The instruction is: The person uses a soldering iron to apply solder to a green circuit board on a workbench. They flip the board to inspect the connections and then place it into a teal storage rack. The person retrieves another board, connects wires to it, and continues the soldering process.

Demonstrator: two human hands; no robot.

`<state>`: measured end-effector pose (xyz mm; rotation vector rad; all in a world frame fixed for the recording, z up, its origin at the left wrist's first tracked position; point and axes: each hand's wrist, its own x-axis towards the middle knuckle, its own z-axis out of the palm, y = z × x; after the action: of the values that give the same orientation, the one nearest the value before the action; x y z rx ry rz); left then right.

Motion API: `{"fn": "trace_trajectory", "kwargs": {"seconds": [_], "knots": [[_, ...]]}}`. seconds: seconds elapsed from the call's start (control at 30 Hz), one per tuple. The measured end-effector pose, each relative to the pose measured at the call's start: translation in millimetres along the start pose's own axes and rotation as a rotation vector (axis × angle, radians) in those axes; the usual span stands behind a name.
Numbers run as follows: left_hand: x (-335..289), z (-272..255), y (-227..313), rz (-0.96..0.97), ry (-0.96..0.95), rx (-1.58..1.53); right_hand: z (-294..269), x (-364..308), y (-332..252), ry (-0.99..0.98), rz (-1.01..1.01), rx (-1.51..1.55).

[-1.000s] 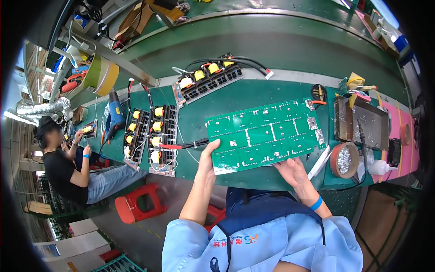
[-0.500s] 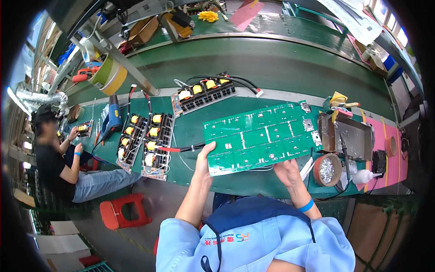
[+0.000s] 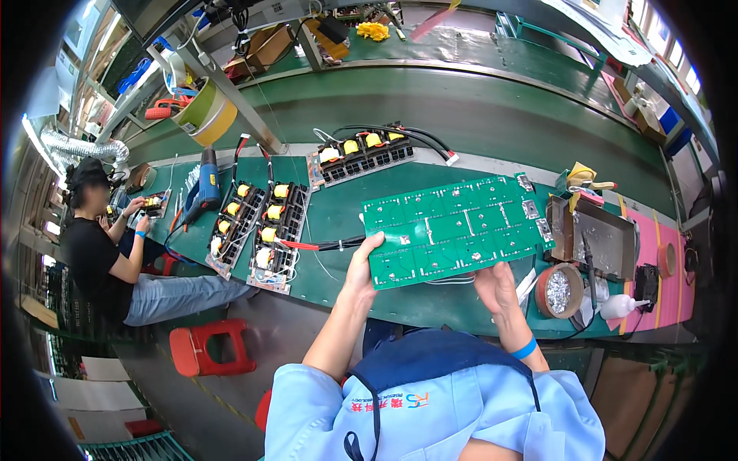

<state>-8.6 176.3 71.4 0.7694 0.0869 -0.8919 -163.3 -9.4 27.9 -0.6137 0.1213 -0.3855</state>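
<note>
A large green circuit board is held up over the workbench, its solder side facing up and silvery metal tabs along its right end. My left hand grips the board's left end, thumb on top and fingers hidden beneath. At the lower edge, toward the right, my right hand supports it, with the fingers partly out of sight under the board. Red and black cables lead out from its left side. To the left lie two assembled boards with black parts and yellow coils.
Another coil board lies at the back. On the right are a metal tray, a round bowl of silvery bits, a soldering iron and a white squeeze bottle. A blue heat gun and a seated co-worker are at left.
The whole view has swung slightly, so the bench and objects appear farther right. Both hands still hold the circuit board, and its tilt looks slightly different.
</note>
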Motion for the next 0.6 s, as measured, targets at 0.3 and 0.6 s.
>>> {"fn": "trace_trajectory", "kwargs": {"seconds": [0.3, 0.6], "knots": [[-15, 15, -10, -0.037, -0.085, 0.036, 18, 4, -20, 0.079, -0.135, 0.059], [-14, 5, 0, -0.058, -0.28, 0.468, 25, -1, -29, 0.102, -0.186, -0.04]]}}
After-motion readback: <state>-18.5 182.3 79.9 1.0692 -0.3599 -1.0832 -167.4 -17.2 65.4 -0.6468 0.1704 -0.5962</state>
